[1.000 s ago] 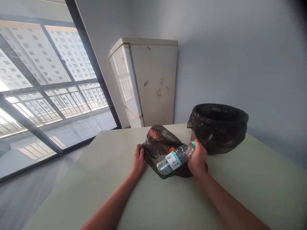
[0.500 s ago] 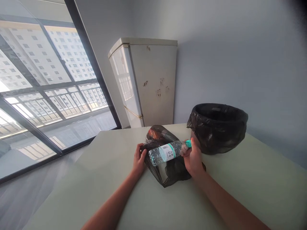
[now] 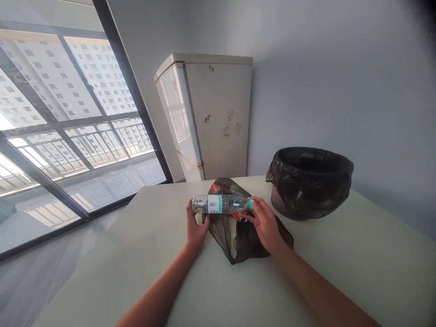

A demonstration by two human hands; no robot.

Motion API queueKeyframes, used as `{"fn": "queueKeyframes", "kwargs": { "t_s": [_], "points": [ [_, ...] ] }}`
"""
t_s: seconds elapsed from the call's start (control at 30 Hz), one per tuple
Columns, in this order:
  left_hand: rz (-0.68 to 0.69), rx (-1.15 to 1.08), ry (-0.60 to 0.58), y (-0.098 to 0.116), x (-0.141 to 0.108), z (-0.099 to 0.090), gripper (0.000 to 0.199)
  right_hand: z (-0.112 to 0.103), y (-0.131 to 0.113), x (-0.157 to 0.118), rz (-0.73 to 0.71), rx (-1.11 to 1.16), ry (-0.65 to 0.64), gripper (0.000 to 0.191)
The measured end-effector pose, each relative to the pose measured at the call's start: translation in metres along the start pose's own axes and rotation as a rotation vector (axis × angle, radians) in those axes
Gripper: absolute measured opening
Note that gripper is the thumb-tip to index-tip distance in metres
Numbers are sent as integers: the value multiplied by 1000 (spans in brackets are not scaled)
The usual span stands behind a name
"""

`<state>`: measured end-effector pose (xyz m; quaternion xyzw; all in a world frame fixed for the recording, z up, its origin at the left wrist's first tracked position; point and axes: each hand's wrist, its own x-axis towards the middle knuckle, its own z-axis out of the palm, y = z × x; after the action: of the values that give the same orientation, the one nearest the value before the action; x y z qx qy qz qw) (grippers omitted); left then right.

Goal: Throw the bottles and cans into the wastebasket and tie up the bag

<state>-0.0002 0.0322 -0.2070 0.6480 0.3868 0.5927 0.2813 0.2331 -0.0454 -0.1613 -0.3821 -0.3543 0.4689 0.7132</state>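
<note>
A clear plastic water bottle [image 3: 226,205] with a white and green label lies level between my hands, its green cap [image 3: 251,204] to the right. My left hand [image 3: 195,230] is closed around the base end, fingers partly hidden behind it and the thumb below. Fingers of my right hand [image 3: 267,227] pinch the bottle at its cap and neck. Beneath the bottle, a thin black plastic bag [image 3: 254,243] lies crumpled on the table, with something red and orange showing inside.
On the pale green table [image 3: 143,268], a bin lined with a black bag [image 3: 311,195] stands at the right, near the wall. Behind the table is a white refrigerator [image 3: 221,100]. A glass sliding door [image 3: 78,113] is at the left.
The bottle has turned level and shifted left. My left hand has gone from the bag's edge to the bottle's base. My right hand has moved slightly left, its fingers now at the cap.
</note>
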Motion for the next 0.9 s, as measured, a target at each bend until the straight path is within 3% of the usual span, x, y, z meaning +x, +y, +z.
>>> {"fn": "queueKeyframes", "kwargs": {
  "t_s": [0.13,0.3,0.43,0.6,0.9],
  "points": [
    [-1,-114,-51,5,0,0,91,0,1,-1,-58,-106,66,35],
    [36,-112,-139,8,-1,1,74,-4,-3,3,-105,-82,86,38],
    [55,-73,-64,8,1,3,71,2,-10,-1,-122,-35,-50,44],
    [-124,-5,-9,14,4,0,82,8,-10,-9,-65,-41,-315,63],
    [-271,-4,276,-3,28,-23,51,1,-1,-8,-16,-243,-332,26]
  ]
}}
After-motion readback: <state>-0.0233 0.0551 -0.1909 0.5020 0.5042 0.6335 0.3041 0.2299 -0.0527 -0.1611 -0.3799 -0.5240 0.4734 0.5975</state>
